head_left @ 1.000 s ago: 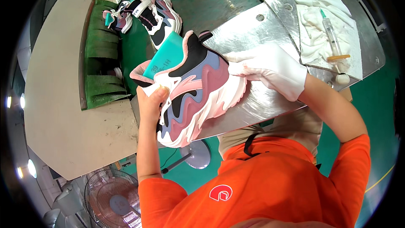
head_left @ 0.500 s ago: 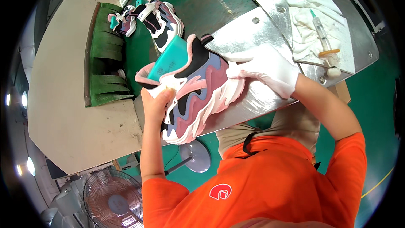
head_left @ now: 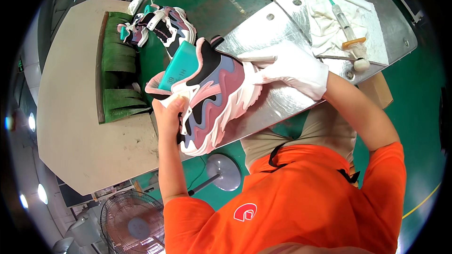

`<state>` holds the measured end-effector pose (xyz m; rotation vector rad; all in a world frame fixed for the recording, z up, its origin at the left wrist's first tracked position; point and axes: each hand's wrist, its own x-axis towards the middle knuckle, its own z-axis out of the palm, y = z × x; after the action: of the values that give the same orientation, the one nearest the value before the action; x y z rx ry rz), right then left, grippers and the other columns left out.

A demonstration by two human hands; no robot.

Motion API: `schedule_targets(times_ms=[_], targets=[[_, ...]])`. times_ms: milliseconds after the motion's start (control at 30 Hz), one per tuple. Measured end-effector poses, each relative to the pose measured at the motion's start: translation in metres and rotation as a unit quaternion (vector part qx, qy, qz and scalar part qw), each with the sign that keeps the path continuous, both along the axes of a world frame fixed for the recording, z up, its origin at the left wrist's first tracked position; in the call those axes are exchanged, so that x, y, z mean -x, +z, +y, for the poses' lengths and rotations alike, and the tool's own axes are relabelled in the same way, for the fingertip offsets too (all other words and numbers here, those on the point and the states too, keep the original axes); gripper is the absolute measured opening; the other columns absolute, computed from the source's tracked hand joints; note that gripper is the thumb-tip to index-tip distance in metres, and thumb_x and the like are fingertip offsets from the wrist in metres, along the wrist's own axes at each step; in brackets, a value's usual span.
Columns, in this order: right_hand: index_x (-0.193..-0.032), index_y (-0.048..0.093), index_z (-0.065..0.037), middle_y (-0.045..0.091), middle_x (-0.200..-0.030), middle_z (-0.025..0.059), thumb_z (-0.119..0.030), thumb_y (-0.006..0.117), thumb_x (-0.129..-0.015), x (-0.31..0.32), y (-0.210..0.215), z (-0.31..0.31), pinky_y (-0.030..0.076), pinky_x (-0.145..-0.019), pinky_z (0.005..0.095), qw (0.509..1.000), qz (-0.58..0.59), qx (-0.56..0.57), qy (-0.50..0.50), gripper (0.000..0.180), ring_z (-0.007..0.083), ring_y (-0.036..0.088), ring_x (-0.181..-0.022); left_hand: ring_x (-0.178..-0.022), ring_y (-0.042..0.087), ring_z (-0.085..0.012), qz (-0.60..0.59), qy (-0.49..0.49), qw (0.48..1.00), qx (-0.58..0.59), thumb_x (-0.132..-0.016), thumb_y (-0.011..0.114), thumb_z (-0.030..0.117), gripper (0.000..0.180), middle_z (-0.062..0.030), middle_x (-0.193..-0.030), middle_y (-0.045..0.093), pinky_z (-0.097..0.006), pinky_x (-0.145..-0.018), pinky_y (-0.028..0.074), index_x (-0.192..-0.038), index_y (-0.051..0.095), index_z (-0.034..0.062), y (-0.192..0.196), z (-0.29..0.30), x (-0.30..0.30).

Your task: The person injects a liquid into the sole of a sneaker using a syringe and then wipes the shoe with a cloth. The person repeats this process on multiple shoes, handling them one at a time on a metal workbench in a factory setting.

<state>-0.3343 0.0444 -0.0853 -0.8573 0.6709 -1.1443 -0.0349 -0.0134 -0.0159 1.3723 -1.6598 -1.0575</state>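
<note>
Sneaker (head_left: 212, 96), pink, grey and white, sits lifted above the metal table (head_left: 282, 19). We clamp its toe with our bare left hand (head_left: 170, 110) and pinch its heel with our gloved right hand (head_left: 294, 68). It looks light, soft-sided, firm-soled; both ends seem the safest hold.

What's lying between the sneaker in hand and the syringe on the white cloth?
In the head view, the gloved right hand sits between the held sneaker and the syringe; beyond it come bare metal table and the white cloth's edge.
</note>
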Motion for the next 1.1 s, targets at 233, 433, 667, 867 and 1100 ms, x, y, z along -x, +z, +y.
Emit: schedule_targets(times_ms=[233,433,667,867,1100], targets=[[-0.128,0.054,0.007,0.064,-0.114,0.0139,0.002,0.056,-0.083,0.003,0.006,-0.006,0.050,-0.089,0.0285,0.999,0.019,0.002,0.038,0.046,0.0158,0.063,-0.099,-0.101,0.059,-0.0173,0.023,-0.016,1.000,-0.004,-0.069,0.076,0.031,0.078,-0.0120,-0.114,0.059,-0.030,-0.087,0.048,-0.130,0.043,-0.0041,-0.002,-0.003,0.003],[-0.127,0.055,0.007,0.065,-0.113,0.0129,0.001,0.057,-0.084,-0.006,0.000,-0.005,0.051,-0.087,0.0274,1.000,0.022,-0.016,-0.007,0.044,0.0154,0.063,-0.097,-0.094,0.061,-0.0172,0.032,-0.013,0.999,0.001,-0.070,0.075,0.026,0.068,-0.0113,-0.109,0.061,-0.030,-0.083,0.049,-0.124,0.049,-0.0055,-0.002,-0.002,0.007],[-0.129,0.053,0.007,0.064,-0.113,0.0127,0.001,0.058,-0.084,0.000,0.003,-0.005,0.051,-0.086,0.0263,0.998,-0.025,-0.039,0.038,0.045,0.0151,0.063,-0.097,-0.084,0.060,-0.0143,-0.029,-0.014,0.999,-0.010,-0.075,0.068,0.026,0.055,-0.0090,-0.099,0.061,-0.029,-0.073,0.049,-0.117,0.051,-0.0050,0.000,-0.003,0.003],[-0.128,0.054,0.008,0.065,-0.109,0.0119,0.003,0.055,-0.083,-0.003,0.007,-0.006,0.051,-0.084,0.0248,0.999,0.034,-0.036,0.023,0.045,0.0143,0.063,-0.094,-0.092,0.062,-0.0170,0.035,-0.007,0.999,0.000,-0.065,0.075,0.023,0.072,-0.0118,-0.107,0.062,-0.030,-0.080,0.051,-0.126,0.048,-0.0045,-0.004,-0.003,0.006],[-0.104,0.062,0.009,0.065,-0.086,0.0070,-0.003,0.060,-0.083,-0.007,0.012,-0.007,0.048,-0.079,0.0248,0.997,0.062,-0.038,-0.020,0.024,0.0116,0.060,-0.082,-0.094,0.061,-0.0168,0.034,-0.001,0.999,-0.031,-0.070,0.072,0.018,0.067,-0.0113,-0.109,0.061,-0.029,-0.082,0.050,-0.128,0.047,-0.0048,-0.004,0.001,0.004]])
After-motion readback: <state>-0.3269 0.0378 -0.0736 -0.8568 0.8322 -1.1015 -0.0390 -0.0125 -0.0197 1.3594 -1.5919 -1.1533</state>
